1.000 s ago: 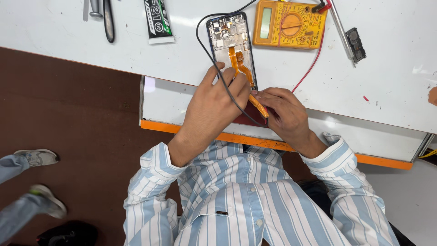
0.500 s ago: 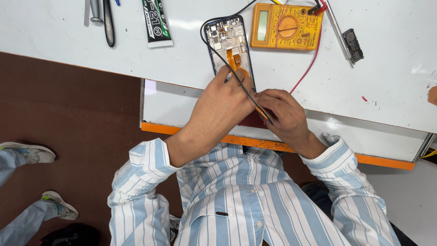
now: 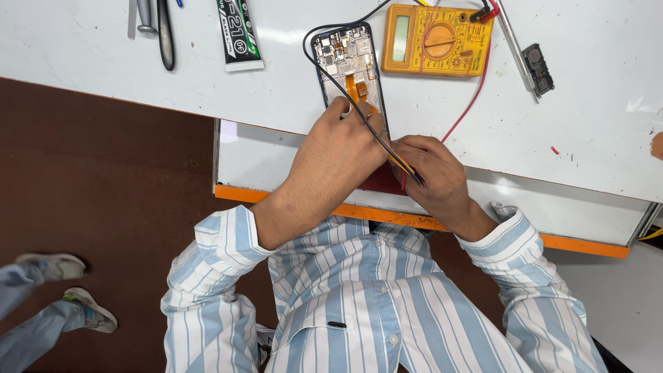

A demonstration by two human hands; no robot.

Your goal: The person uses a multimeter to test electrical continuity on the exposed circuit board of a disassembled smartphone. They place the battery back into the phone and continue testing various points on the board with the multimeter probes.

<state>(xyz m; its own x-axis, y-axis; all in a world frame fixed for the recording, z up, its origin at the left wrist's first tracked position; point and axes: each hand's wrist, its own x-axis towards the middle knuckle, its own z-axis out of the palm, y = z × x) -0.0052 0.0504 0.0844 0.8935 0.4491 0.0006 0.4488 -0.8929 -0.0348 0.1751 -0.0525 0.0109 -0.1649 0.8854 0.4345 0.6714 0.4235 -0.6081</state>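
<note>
The left hand (image 3: 338, 155) pins the opened black phone (image 3: 349, 69); the right hand (image 3: 431, 173) pinches a thin black probe (image 3: 383, 141) near the yellow multimeter (image 3: 435, 40).

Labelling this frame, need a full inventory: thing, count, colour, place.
opened phone: 1, dark frame with orange ribbon inside, table centre, under the hands
multimeter: 1, yellow, right of the phone
probe leads: 2, one red, one black, running from the multimeter to the hands
tube: 1, black and green, left of the phone
hand tools: several, grey and black, far left top
small part: 1, black, right of the multimeter
table: 1, white, orange edge
shoes: 2, grey-white, another person's, floor at left
left hand: on the phone
right hand: fingers pinch a probe
</note>
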